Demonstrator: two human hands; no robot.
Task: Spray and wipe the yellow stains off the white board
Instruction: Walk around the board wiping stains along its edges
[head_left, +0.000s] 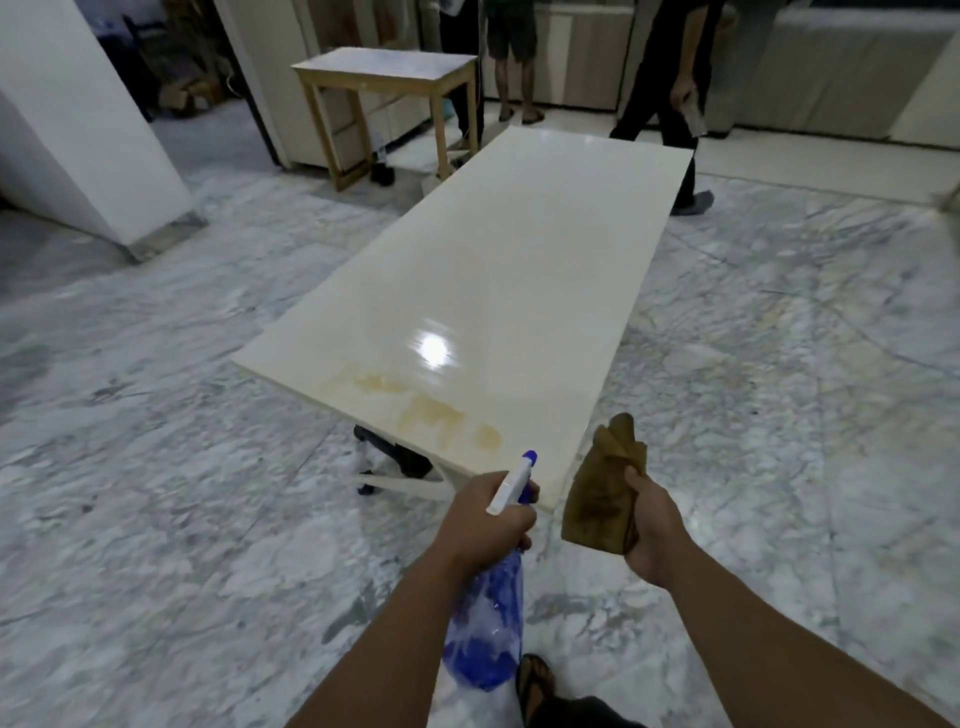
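Observation:
A long glossy white board (493, 270) lies flat on a low stand in front of me. Yellow stains (426, 410) spread along its near left corner. My left hand (483, 519) grips the neck of a blue spray bottle (485, 623), whose white and blue nozzle points at the stained corner. My right hand (652, 525) holds a folded brown cloth (602, 493) just off the board's near right corner, above the floor.
Grey marble floor (156, 467) surrounds the board. A wooden table (384, 78) stands behind it at the left. Two people (670, 93) stand near the board's far end. A white slanted panel (78, 119) is at far left. My sandalled foot (535, 680) shows below.

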